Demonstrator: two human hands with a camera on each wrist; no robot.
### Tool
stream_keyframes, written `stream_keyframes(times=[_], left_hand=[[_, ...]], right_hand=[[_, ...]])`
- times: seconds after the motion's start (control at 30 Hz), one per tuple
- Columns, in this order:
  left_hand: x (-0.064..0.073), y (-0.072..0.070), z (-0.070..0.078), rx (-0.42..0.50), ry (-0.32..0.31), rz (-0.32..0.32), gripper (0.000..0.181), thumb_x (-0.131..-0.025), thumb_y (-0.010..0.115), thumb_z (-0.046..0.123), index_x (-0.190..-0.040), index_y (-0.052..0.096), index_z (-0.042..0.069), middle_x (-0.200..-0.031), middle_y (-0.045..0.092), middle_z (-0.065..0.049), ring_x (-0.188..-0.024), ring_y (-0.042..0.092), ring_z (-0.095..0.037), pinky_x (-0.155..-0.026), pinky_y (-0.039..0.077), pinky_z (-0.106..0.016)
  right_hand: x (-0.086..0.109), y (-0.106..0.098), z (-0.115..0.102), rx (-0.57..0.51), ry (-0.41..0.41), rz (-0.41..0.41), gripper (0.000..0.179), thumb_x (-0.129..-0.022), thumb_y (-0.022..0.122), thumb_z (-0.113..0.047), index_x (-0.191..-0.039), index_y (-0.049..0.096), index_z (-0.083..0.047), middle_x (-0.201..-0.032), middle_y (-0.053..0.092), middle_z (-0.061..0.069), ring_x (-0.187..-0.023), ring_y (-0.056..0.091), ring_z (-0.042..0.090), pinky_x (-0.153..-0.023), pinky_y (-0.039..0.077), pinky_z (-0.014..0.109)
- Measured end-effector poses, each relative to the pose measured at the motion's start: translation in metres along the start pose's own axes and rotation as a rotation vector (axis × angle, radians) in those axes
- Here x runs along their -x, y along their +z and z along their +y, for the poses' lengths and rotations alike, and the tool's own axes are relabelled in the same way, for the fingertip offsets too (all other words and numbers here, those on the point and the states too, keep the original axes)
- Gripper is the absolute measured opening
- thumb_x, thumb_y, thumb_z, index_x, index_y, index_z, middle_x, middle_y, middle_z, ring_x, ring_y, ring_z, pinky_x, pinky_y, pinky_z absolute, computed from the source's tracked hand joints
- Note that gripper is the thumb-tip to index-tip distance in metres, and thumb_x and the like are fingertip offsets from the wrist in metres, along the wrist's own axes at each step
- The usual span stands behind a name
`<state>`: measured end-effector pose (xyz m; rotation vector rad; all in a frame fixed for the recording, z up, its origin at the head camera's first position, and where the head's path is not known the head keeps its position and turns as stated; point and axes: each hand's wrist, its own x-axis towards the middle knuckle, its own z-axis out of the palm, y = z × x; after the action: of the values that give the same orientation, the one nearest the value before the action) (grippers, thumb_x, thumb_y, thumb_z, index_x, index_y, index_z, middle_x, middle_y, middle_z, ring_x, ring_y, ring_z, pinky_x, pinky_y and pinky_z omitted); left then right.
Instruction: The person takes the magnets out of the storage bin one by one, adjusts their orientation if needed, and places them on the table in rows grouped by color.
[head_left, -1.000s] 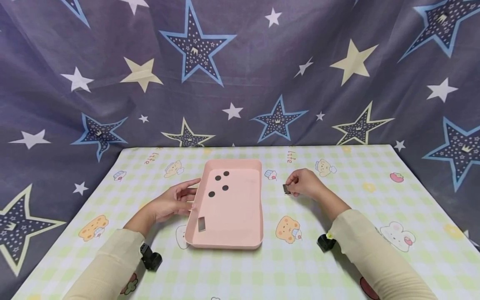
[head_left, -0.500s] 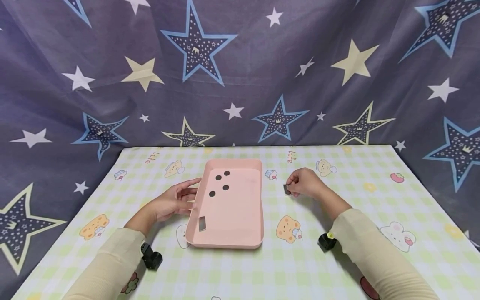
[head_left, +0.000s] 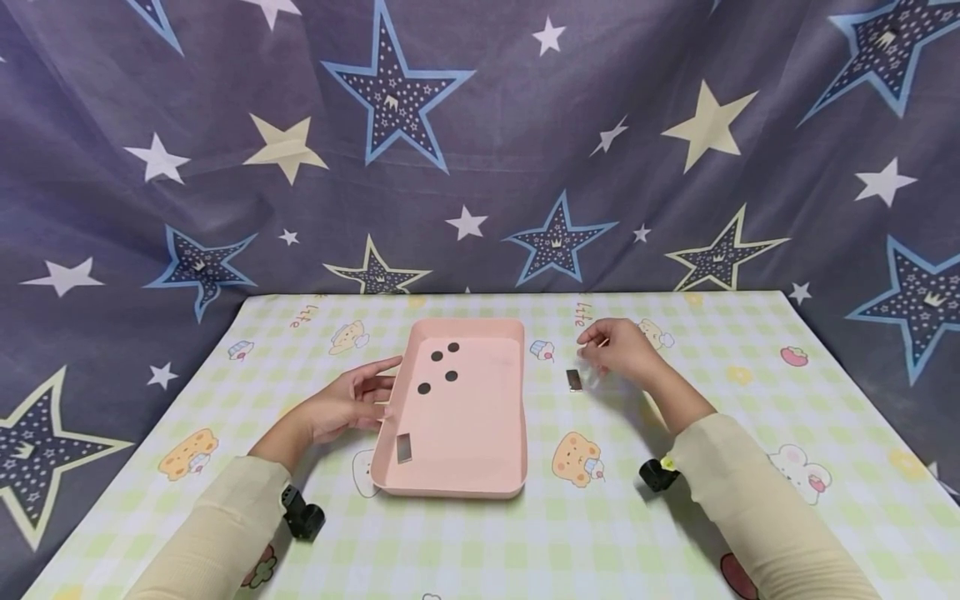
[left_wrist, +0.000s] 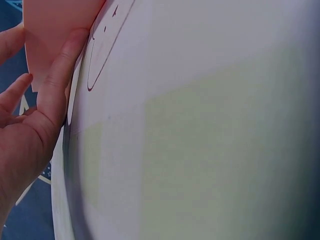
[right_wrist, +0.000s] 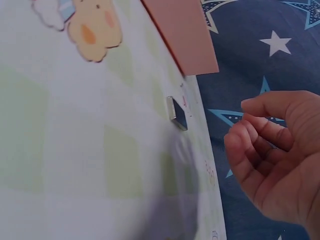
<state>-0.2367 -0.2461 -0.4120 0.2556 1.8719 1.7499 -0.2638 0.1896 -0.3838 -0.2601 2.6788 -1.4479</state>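
Observation:
A pink rectangular tray (head_left: 480, 417) holds several black discs (head_left: 451, 376) toward its far left. A small dark, shiny rectangular piece (head_left: 405, 448) lies in its near left part. Against the tray's left wall rests my left hand (head_left: 347, 406), fingers fairly straight; thumb and fingertips touch the outside of the wall in the left wrist view. A similar rectangular piece (head_left: 574, 380) lies on the cloth right of the tray. Just above and beyond that piece hovers my right hand (head_left: 621, 352), fingers loosely bent, apart from it. Nothing shows between its fingers in the right wrist view.
A checked, cartoon-printed cloth (head_left: 637, 542) covers the table. Behind it hangs a dark curtain (head_left: 480, 108) printed with stars. A black wrist camera (head_left: 303, 517) sits by the left sleeve, and another black camera (head_left: 657, 476) by the right sleeve.
My right hand has let go of the small rectangular piece and risen slightly away from it. The piece stays lying on the cloth. My left hand and the tray have not moved.

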Motion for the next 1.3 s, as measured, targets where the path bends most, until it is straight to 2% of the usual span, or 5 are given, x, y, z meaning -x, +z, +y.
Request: stream_keyframes(times=[0.23, 0.5, 0.87, 1.1, 1.3], left_hand=[[0.001, 0.000, 0.000, -0.002, -0.001, 0.000, 0.085, -0.087, 0.066, -0.005, -0.157, 0.018, 0.010, -0.149, 0.031, -0.028, -0.120, 0.053, -0.027, -0.088, 0.054, -0.047], [0.001, -0.001, -0.001, 0.003, -0.006, 0.003, 0.085, -0.087, 0.065, -0.006, -0.157, 0.019, 0.010, -0.149, 0.031, -0.028, -0.119, 0.053, -0.027, -0.087, 0.054, -0.048], [0.000, -0.002, -0.002, 0.002, 0.001, 0.006, 0.086, -0.086, 0.067, -0.006, -0.157, 0.019, 0.010, -0.147, 0.033, -0.027, -0.116, 0.055, -0.025, -0.086, 0.054, -0.048], [-0.001, -0.002, -0.002, 0.006, 0.000, -0.002, 0.086, -0.086, 0.066, -0.005, -0.157, 0.019, 0.010, -0.148, 0.031, -0.027, -0.117, 0.054, -0.026, -0.087, 0.054, -0.048], [-0.001, -0.002, -0.001, 0.007, -0.004, -0.004, 0.086, -0.087, 0.066, -0.006, -0.157, 0.018, 0.010, -0.150, 0.030, -0.027, -0.118, 0.054, -0.025, -0.087, 0.054, -0.047]], right_hand=[[-0.001, -0.001, -0.003, -0.126, -0.092, 0.083, 0.019, -0.088, 0.066, -0.002, -0.105, 0.065, 0.007, -0.082, 0.064, 0.009, -0.063, 0.056, 0.016, -0.054, 0.053, 0.030], [-0.002, -0.001, -0.010, -0.316, -0.205, 0.061, 0.022, -0.090, 0.066, -0.001, -0.110, 0.064, 0.009, -0.090, 0.066, 0.015, -0.072, 0.059, 0.013, -0.059, 0.055, 0.026], [-0.001, 0.002, -0.031, -0.320, -0.222, -0.030, 0.027, -0.089, 0.069, -0.004, -0.114, 0.066, 0.005, -0.109, 0.066, 0.019, -0.083, 0.064, 0.016, -0.070, 0.058, 0.032], [-0.003, 0.007, -0.043, -0.307, -0.250, -0.086, 0.031, -0.087, 0.072, -0.004, -0.117, 0.067, 0.003, -0.110, 0.069, 0.011, -0.094, 0.066, 0.022, -0.078, 0.057, 0.033], [-0.006, 0.011, -0.055, -0.301, -0.284, -0.147, 0.031, -0.086, 0.073, -0.004, -0.117, 0.068, 0.001, -0.118, 0.064, 0.022, -0.101, 0.064, 0.027, -0.081, 0.056, 0.034]])
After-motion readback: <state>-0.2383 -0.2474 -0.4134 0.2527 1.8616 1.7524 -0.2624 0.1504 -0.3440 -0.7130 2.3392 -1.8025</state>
